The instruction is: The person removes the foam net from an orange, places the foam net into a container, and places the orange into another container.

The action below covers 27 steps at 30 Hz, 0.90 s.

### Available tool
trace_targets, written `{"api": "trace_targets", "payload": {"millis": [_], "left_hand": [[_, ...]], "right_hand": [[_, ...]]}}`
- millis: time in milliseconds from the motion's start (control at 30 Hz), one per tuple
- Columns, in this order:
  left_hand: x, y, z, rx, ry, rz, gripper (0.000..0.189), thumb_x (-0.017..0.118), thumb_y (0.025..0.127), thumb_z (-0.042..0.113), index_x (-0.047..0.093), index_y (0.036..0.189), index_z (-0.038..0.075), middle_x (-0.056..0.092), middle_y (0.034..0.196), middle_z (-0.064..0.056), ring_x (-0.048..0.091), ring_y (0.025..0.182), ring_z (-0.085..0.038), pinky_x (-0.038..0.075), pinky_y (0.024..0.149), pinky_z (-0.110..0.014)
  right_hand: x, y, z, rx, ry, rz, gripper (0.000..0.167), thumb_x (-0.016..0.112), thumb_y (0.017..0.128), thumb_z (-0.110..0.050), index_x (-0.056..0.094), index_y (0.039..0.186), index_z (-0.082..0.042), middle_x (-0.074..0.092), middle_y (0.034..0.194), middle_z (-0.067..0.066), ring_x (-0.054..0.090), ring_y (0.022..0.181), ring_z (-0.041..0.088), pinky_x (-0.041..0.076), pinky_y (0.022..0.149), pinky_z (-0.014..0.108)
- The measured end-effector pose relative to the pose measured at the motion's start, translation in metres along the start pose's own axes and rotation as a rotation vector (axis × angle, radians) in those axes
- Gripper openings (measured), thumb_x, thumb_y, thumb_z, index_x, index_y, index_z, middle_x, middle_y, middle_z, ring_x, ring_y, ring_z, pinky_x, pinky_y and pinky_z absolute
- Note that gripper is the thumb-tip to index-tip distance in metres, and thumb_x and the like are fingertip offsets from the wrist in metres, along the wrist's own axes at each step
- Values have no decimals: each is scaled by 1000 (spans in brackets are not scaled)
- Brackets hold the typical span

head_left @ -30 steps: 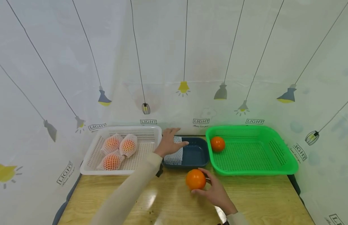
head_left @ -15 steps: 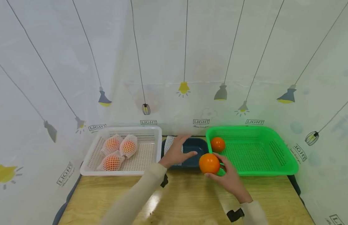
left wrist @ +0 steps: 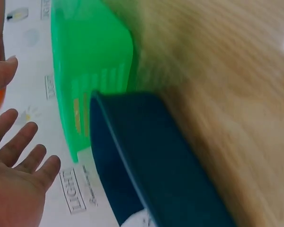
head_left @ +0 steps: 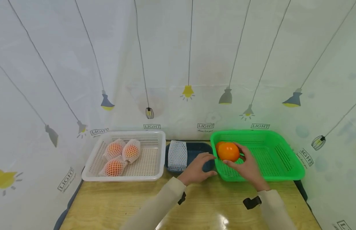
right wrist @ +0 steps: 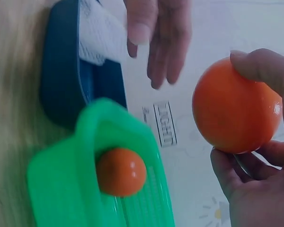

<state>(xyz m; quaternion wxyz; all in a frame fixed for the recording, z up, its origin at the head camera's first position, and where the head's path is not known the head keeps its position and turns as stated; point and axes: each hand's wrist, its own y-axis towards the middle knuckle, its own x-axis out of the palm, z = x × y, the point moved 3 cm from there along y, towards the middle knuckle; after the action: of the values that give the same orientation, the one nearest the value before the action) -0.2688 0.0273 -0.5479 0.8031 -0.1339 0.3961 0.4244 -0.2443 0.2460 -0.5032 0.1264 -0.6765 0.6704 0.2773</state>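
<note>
My right hand (head_left: pixel 249 166) holds a bare orange (head_left: pixel 229 152) above the left part of the green basket (head_left: pixel 267 177), thumb on one side and fingers on the other. A second orange (right wrist: pixel 121 171) lies inside that basket, partly covered by the held one in the head view. My left hand (head_left: pixel 197 169) holds nothing; its fingers reach over the front right of the dark blue tray (head_left: pixel 208 147), near the green rim. White foam netting (head_left: pixel 178 156) lies in the left half of the tray.
At the left, a white basket (head_left: pixel 146 178) contains three fruits in foam nets (head_left: pixel 131 151). All the containers stand along the back of a wooden table (head_left: pixel 108 204), against a curtain (head_left: pixel 172 64) printed with lamps.
My right hand has carried the orange from over the table up and right, to above the green basket. My left hand has moved right and nearer, off the foam netting.
</note>
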Motion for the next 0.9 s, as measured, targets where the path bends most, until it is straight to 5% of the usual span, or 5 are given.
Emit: {"api": "trace_targets", "payload": {"millis": [133, 233, 533, 900], "left_hand": [[18, 7, 7, 93, 62, 15, 55, 73, 96, 35, 56, 145, 16, 51, 153, -4, 43, 146, -21, 39, 122, -36], [30, 12, 12, 131, 96, 23, 51, 74, 96, 29, 59, 142, 14, 54, 149, -3, 46, 144, -18, 40, 121, -31], [50, 23, 23, 140, 218, -35, 37, 74, 96, 27, 69, 131, 16, 63, 140, 3, 47, 144, -15, 39, 119, -24], [55, 20, 28, 115, 273, -24, 23, 73, 96, 26, 77, 118, 21, 73, 116, 10, 64, 113, -5, 51, 99, -15]], "right_hand": [[-13, 13, 14, 49, -21, -11, 84, 80, 91, -32, 36, 156, -3, 44, 152, 22, 48, 135, 40, 46, 109, 53], [-22, 22, 26, 86, -21, -28, 86, 78, 92, -32, 32, 157, 0, 40, 153, 26, 46, 135, 44, 43, 110, 60], [-39, 50, 50, 228, -103, -127, 95, 75, 93, -38, 20, 160, 1, 35, 156, 32, 50, 131, 48, 53, 96, 56], [-49, 83, 77, 319, -148, -182, 102, 76, 91, -42, 18, 160, 5, 38, 153, 36, 48, 134, 51, 50, 101, 60]]}}
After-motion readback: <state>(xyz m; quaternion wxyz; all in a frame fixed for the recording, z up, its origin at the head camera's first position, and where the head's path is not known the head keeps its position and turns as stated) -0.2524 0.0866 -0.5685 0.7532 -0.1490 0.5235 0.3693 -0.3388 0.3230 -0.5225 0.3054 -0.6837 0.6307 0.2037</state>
